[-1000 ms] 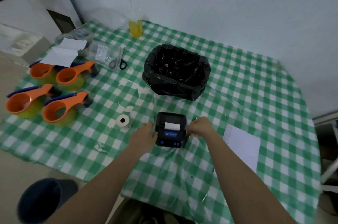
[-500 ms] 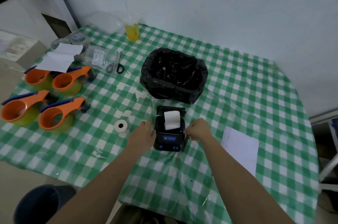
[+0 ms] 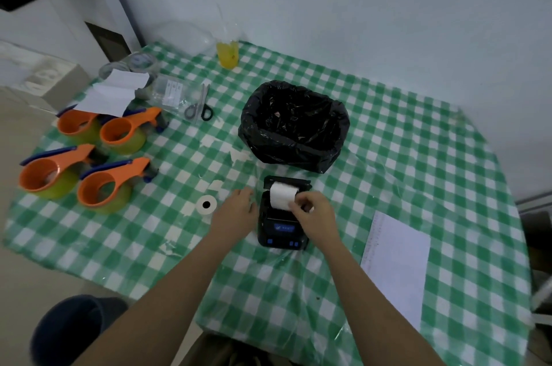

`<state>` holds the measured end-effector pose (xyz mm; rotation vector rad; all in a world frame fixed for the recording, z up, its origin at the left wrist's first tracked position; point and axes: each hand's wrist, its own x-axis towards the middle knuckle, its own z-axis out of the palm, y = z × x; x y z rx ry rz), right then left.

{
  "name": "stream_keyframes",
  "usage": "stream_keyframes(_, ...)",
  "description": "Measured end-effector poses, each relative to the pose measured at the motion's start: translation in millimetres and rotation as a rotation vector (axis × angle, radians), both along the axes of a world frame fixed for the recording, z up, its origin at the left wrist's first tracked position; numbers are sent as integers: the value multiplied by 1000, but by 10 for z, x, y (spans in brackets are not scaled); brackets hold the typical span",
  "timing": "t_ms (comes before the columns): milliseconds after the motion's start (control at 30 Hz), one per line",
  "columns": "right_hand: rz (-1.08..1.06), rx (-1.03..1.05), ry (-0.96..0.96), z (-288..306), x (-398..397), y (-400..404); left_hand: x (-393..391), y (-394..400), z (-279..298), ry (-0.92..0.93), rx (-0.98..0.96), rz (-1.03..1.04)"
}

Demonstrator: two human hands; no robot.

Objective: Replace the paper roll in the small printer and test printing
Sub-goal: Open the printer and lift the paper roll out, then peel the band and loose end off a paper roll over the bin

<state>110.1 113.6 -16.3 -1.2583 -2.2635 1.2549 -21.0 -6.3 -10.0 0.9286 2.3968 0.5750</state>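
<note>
A small black printer [image 3: 280,231] with a blue-lit front panel lies on the green checked tablecloth [image 3: 418,174]. Its lid is flipped back and a white paper roll [image 3: 280,196] sits in the open bay. My right hand [image 3: 313,210] rests over the printer with its fingers pinched on the right end of that roll. My left hand [image 3: 236,210] lies against the printer's left side, fingers loosely curled. A second small white roll [image 3: 206,204] with a dark core stands on the cloth just left of my left hand.
A black bag-lined bin [image 3: 294,126] stands right behind the printer. Several orange tape dispensers [image 3: 104,183] fill the left side, with scissors [image 3: 198,108] and a plastic packet behind them. A white sheet [image 3: 397,264] lies at the right; a yellow cup [image 3: 228,53] stands at the back.
The printer's lid went from closed to flipped open, exposing the paper roll. My right hand moved from the printer's right side onto the roll. My left hand stayed beside the printer.
</note>
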Motion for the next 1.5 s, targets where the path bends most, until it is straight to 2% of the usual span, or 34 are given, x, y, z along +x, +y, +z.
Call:
stream_keyframes(200, -198, 114, 321, 797, -294, 289, -262, 42, 148, 61, 119, 68)
stream_keyframes(300, -247, 212, 300, 1002, -631, 599, -348, 44, 170, 90, 113, 67)
stream_keyframes(367, -202, 199, 148, 985, -810, 783, -404, 19, 159, 112, 1, 35)
stream_keyframes(433, -128, 138, -9, 885, -882, 827, -459, -26, 127, 126, -191, -39)
stream_keyframes(567, -45, 73, 42, 663, -790, 509, -581, -156, -20, 78, -491, -179)
stream_keyframes(700, -7, 31, 55, 464, -601, 234, -643, -243, -199, 155, -528, -239)
stream_keyframes(867, 33, 39, 5, 345, -464, 124, -734, -264, -217, 140, -416, -237)
stream_keyframes(933, 43, 45, 8, 333, -441, 96, -756, -231, -158, 87, -288, -156)
stream_keyframes(1067, 56, 0, 63, 390, -399, 14, -674, -74, 113, -207, 145, 16)
stream_keyframes(1200, 35, -338, 185, 504, -314, -51, -493, 128, 401, -553, 404, 65)
stream_keyframes(1300, -1, -530, 310, 576, -232, -52, -375, 255, 515, -711, 502, 51)
stream_keyframes(1500, -22, -556, 468, 735, -84, 24, -264, 406, 649, -844, 583, -50)
